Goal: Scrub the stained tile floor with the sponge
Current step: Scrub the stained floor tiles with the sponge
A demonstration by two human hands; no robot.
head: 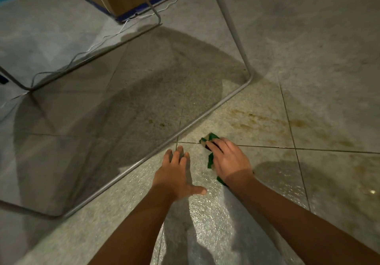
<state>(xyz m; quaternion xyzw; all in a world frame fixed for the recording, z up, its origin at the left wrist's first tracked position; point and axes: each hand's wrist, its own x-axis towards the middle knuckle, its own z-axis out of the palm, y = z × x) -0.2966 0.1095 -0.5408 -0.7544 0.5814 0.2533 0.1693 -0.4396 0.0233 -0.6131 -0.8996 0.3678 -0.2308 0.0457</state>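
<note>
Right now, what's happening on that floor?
A person is scrubbing the tile floor by hand. The right hand presses a green sponge onto the tiles near a grout line, and the left hand lies flat and open on the floor beside it, apart from the sponge. Brownish stains remain ahead and to the right of the sponge. The tiles near the arms look wet and shiny. A metal frame runs just left of the hands.

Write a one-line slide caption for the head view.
Right hand presses green sponge onto stained tile floor; left hand braces flat.
</note>
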